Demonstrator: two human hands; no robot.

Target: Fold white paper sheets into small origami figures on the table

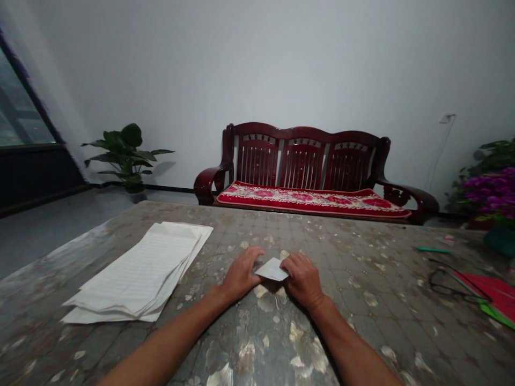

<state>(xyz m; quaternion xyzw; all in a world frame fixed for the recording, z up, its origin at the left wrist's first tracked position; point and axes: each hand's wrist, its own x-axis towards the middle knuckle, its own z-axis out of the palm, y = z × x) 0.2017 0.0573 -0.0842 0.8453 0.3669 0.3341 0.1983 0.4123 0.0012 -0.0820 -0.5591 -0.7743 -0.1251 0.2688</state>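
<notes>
A small piece of white paper [272, 269], folded to a diamond-like shape, is between my two hands just above the table. My right hand [302, 279] pinches its right corner, the fingers curled over the edge. On the other side, my left hand [241, 274] has its thumb against the left corner, with the fingers curved behind; their exact contact with the paper is hard to see. To the left of my forearm lies a loose stack of lined white sheets [137, 268], its edges uneven.
A patterned grey cloth [346, 332] covers the table. At the right lie black-framed glasses [453, 287], red paper [493, 292], green paper [499, 316] and a green pen [434, 250]. Purple flowers [497, 190] stand at the right edge. A wooden bench [306, 161] is beyond the table.
</notes>
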